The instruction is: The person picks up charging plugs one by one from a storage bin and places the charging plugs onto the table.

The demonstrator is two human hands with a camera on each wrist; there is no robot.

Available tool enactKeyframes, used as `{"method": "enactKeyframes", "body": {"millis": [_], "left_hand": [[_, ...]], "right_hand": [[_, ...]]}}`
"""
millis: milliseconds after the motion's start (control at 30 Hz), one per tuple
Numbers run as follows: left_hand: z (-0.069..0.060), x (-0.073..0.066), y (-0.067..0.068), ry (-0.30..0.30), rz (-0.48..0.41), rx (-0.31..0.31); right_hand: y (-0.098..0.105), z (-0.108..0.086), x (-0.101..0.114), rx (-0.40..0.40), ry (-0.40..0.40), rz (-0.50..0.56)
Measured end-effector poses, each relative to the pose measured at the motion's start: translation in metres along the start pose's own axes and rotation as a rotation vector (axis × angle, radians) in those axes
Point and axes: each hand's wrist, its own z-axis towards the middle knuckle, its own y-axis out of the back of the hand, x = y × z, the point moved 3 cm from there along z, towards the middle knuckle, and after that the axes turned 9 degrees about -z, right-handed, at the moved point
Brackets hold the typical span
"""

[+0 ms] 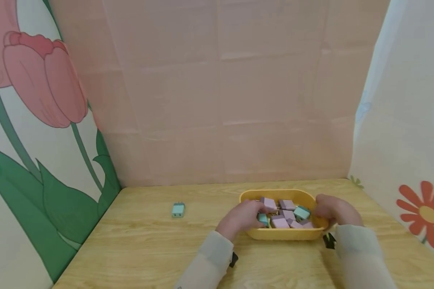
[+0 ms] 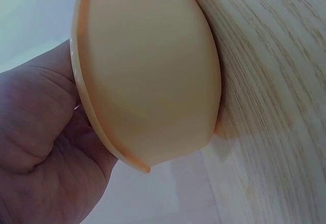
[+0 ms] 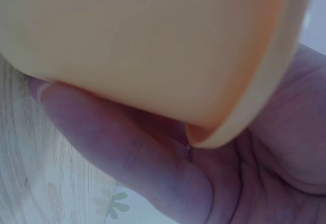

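A yellow oval basket (image 1: pixel 283 234) holds several purple and teal plug adapters (image 1: pixel 301 212). My left hand (image 1: pixel 241 218) reaches over its left rim, with fingers inside among the adapters beside a teal one (image 1: pixel 263 219); whether they pinch anything is hidden. In the left wrist view, the left hand (image 2: pixel 46 137) lies behind the rim of the basket (image 2: pixel 147 71). My right hand (image 1: pixel 338 210) grips the right end; in the right wrist view its fingers (image 3: pixel 122 142) lie along the outer wall of the basket (image 3: pixel 137 46), the palm by the rim.
A separate teal plug adapter (image 1: pixel 178 210) stands on the wooden table (image 1: pixel 141 241), left of the basket. A pinkish covering (image 1: pixel 217 92) hangs behind the table. Flower-patterned panels (image 1: pixel 394 160) flank both sides.
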Motion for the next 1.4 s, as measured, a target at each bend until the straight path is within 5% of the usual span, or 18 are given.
{"method": "enactKeyframes", "body": {"millis": [633, 1400], "left_hand": [[0.0001, -0.0026, 0.0014, 0.047, -0.001, 0.012], [0.0055, -0.0044, -0.0025, 0.008, 0.056, 0.009]], "right_hand": [[0.0013, 0.0009, -0.0012, -0.022, 0.000, -0.016], [0.0012, 0.0014, -0.0047, -0.007, 0.019, -0.015]]}}
